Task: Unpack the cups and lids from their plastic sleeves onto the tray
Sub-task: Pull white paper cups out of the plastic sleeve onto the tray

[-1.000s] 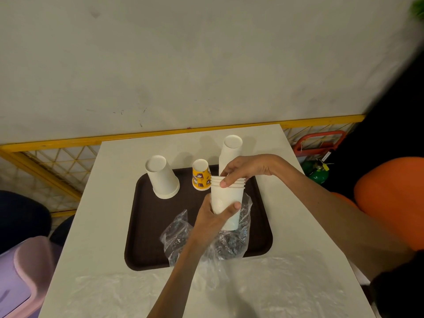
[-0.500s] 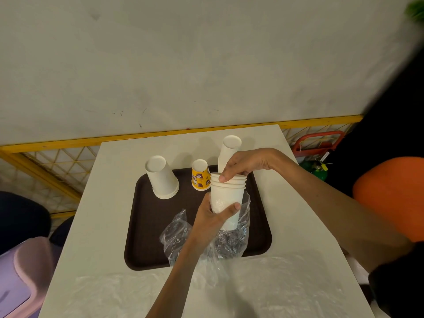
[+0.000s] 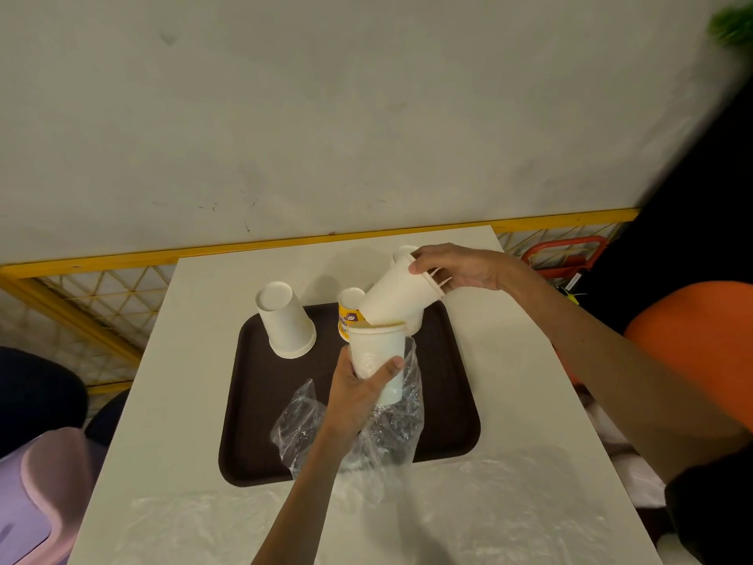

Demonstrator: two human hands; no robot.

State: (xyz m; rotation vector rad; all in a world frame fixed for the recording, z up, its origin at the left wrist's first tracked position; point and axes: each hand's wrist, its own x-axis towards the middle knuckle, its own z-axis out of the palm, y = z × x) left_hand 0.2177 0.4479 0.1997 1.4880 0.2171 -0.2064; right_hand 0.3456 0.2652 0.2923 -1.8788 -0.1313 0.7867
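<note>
My left hand (image 3: 358,395) grips an upright white paper cup (image 3: 378,356) still seated in a crumpled clear plastic sleeve (image 3: 391,434) over the dark brown tray (image 3: 260,434). My right hand (image 3: 456,269) pinches the rims of a small stack of white cups (image 3: 397,297), tilted with its base just above the held cup's mouth. On the tray's far side an upside-down white cup stack (image 3: 285,320) stands at the left. A small yellow printed cup (image 3: 349,316) stands in the middle. Another white stack (image 3: 403,254) shows behind my right hand.
The tray lies on a white table (image 3: 195,360) with a clear plastic sheet (image 3: 448,515) across its near part. A yellow rail and mesh (image 3: 81,295) run behind. A purple bin (image 3: 36,499) sits at lower left, an orange seat (image 3: 701,336) at right.
My right hand has lifted the upper cups out of the cup in my left hand and tipped them up and to the right. My left hand stays in place.
</note>
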